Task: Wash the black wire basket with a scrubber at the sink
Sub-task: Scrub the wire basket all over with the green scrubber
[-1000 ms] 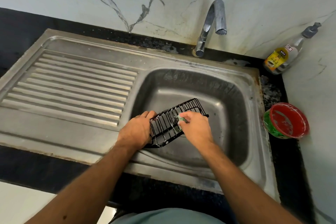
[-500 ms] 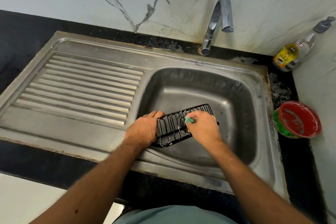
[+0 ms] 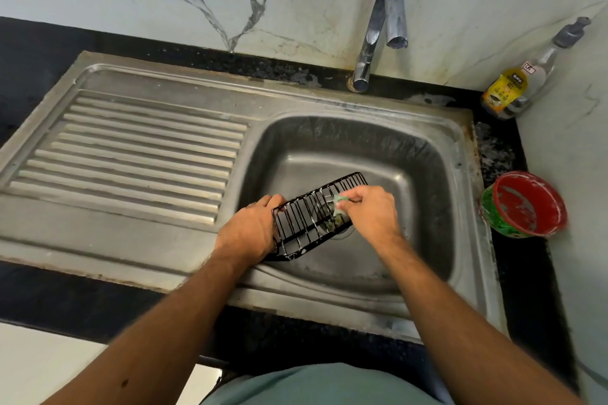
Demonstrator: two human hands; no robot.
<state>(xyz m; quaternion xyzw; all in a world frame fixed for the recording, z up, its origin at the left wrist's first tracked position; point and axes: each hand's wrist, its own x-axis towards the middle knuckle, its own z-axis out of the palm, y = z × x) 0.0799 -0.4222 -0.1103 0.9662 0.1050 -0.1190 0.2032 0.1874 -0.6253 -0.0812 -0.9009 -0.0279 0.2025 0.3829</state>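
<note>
While the left hand [image 3: 251, 233] grips the near short end of the black wire basket [image 3: 312, 217] with its fingers wrapped around the rim, the right hand [image 3: 370, 212] pinches a small green scrubber [image 3: 340, 204] between fingertips and presses it on the basket's far half. This rectangular basket has thin black bars running parallel, with white foam on the lower wires, and it is held tilted over the bowl of the stainless steel sink [image 3: 460, 194], above the drain, not touching the bottom as far as I can see. Its near corner is just beside the front-left edge of the bowl. To the right and behind the basket the bowl has open room. On the left lies the ribbed steel draining board [image 3: 138, 154], with nothing on it. A curved chrome tap [image 3: 381, 33] stands behind the bowl, no water running. Well apart, on the black counter at the right, sit a red and green round tub [image 3: 523, 204] and a clear pump bottle with yellow label [image 3: 516, 85].
</note>
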